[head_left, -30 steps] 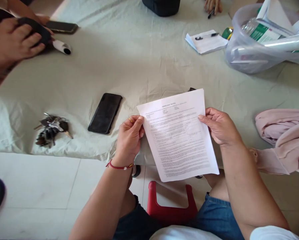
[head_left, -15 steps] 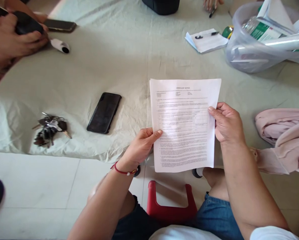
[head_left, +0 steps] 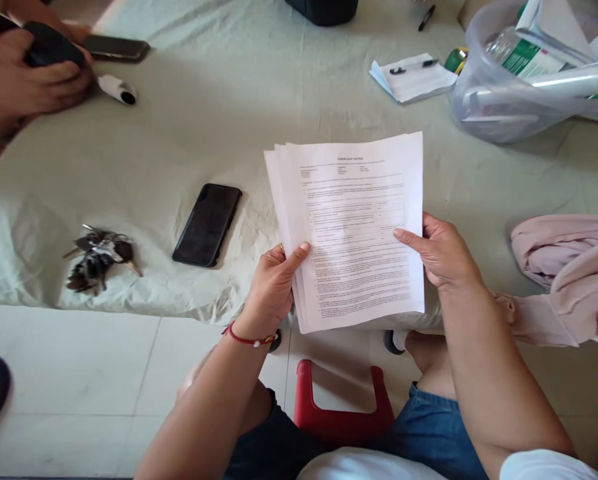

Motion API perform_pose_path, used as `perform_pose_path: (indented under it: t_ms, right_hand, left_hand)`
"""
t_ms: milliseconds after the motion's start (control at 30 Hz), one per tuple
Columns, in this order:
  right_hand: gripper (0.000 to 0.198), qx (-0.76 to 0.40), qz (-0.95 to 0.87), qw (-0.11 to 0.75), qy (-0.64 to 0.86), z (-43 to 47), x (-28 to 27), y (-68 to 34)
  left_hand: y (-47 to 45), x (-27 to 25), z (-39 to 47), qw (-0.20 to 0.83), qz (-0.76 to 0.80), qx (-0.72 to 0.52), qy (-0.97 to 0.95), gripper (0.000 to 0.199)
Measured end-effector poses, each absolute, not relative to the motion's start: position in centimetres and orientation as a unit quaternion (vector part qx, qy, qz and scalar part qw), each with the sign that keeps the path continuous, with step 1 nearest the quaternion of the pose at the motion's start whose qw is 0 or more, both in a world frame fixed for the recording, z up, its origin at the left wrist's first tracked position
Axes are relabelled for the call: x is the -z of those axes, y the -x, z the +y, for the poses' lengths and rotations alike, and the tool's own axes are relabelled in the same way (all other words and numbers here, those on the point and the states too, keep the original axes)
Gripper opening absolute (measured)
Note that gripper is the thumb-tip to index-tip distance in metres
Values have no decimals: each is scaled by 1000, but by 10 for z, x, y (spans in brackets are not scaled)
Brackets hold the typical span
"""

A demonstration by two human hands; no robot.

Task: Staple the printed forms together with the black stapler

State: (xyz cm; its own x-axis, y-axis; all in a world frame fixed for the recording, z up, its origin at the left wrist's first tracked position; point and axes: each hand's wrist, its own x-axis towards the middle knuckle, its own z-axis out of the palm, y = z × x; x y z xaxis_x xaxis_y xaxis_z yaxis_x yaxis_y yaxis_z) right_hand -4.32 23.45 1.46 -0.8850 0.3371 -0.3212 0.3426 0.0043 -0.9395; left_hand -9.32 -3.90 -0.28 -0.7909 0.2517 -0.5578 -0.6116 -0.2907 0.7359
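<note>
As left hand (head_left: 273, 280) and right hand (head_left: 443, 253) grip them, white sheets (head_left: 356, 233) fan leftward — the top printed.

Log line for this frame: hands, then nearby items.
left hand: holds papers, left edge | right hand: holds papers, right edge | phone, keys: on cloth

We log an indoor room, whether home or office we cannot tell, from the pale floor tiles (head_left: 79, 360) at lower left, the cloth-covered table (head_left: 179, 127) across the centre and the red stool (head_left: 336, 425) at bottom centre.
</note>
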Motion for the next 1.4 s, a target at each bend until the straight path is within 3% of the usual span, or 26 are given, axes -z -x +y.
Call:
perform_pose_path:
  t_ms: [200,667,1400]
  right_hand:
    - [27,598,755,-28,-267,250,-2,39]
    - [33,528,787,-154,-278,274,5,41]
    - [39,540,783,-139,-277,274,1,41]
  left_hand:
    - [95,7,-38,262,545,-776,177,46]
    - [96,7,-40,219,537,-797,168,51]
    - [95,6,-40,221,531,-799,176,52]
